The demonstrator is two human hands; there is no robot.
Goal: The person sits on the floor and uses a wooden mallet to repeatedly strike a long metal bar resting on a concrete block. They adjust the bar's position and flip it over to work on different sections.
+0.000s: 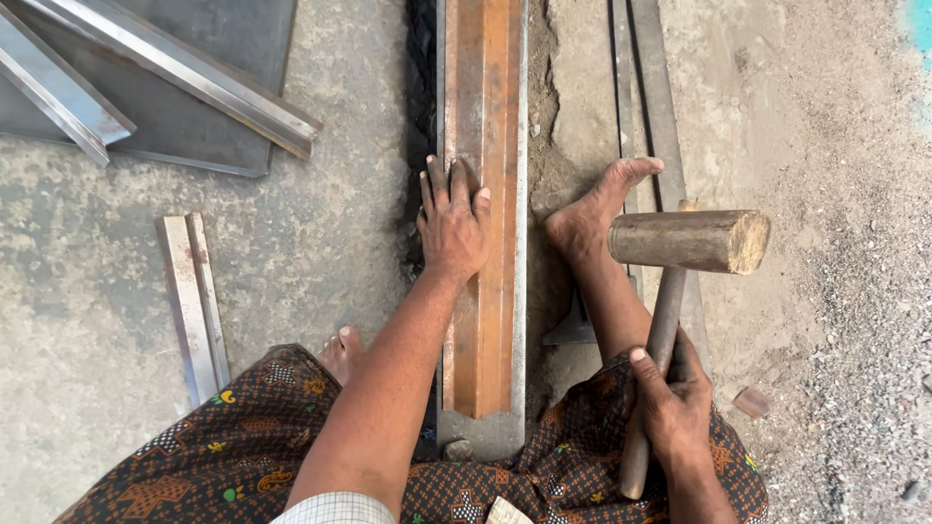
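- While the person squats on the concrete floor (320, 262), a long rust-orange folded metal strip (485, 116) lies lengthwise on a grey steel bar (522, 291) between the feet; its fold looks already formed, and any dressing by mallet seems unfinished.
- Wooden mallet (691, 241): raised, head well above the strip, not touching it.
- Left hand (452, 228): flat on the strip, fingers spread, gripping nothing.
- Right hand (672, 408): fingers closed round the mallet handle near its end.
- Spare grey angle pieces (194, 301) lie apart, left.
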